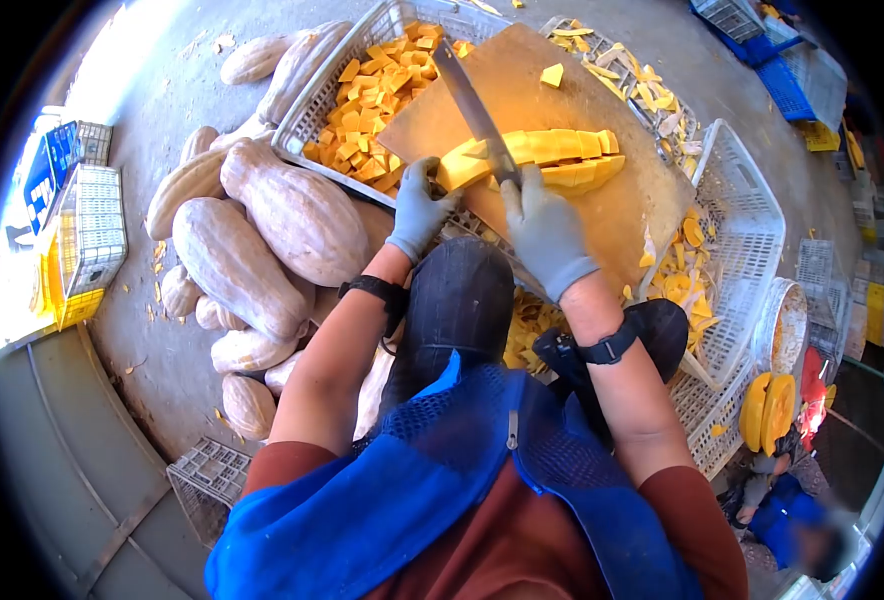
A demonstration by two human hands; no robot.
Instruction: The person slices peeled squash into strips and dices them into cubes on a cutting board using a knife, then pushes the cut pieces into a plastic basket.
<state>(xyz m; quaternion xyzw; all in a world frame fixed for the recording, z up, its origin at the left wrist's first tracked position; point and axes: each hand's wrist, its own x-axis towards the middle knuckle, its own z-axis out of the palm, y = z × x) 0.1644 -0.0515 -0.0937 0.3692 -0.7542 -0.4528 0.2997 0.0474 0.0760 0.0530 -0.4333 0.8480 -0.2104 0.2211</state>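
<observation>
My right hand (547,230), in a grey glove, is closed round the handle of a large knife (472,105). Its blade crosses a long peeled piece of orange pumpkin (460,166) and points away toward the upper left. With curled gloved fingers, my left hand (422,210) grips the near left end of that piece. Cross cuts run through the pumpkin strips (577,147) to the right of the blade. Under them is a worn cutting board (602,225), with one loose chunk (552,75) near its far corner. The knife handle is mostly hidden in my fist.
A white crate (307,105) of pumpkin cubes (372,100) stands at the board's left. Whole pale pumpkins (292,210) lie on the floor to the left. Peelings (697,270) fill a crate (752,190) at right. Another person (787,520) works at lower right, near cut pumpkin halves (767,410).
</observation>
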